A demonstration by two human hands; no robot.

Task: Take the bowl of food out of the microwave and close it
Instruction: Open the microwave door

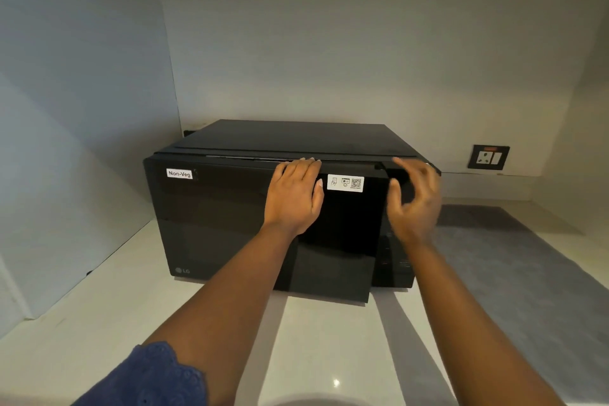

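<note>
A black microwave (250,208) stands on a pale counter (99,323) in a corner, its back to the far wall. At the left of its door (214,224) sits a white "Non-Veg" label (179,173); a second white sticker (345,183) with a square code lies further right.

The left hand (295,196) lies flat and open against the upper door, fingers extended, the tips touching the door's top edge. It holds nothing; the placing suggests it steadies the oven while the door is worked.

The door's right edge stands slightly out from the body, so it appears ajar. The right hand (415,201), blurred, is half open with curled fingers just beside that edge and in front of the control panel (395,260). Whether it touches the door cannot be told; it grips no loose object. The likely step in hand is pulling the door open.

The bowl of food is not visible and is presumably inside the microwave, behind the dark door. At the far right, a wall socket (488,157) sits on the wall.
</note>
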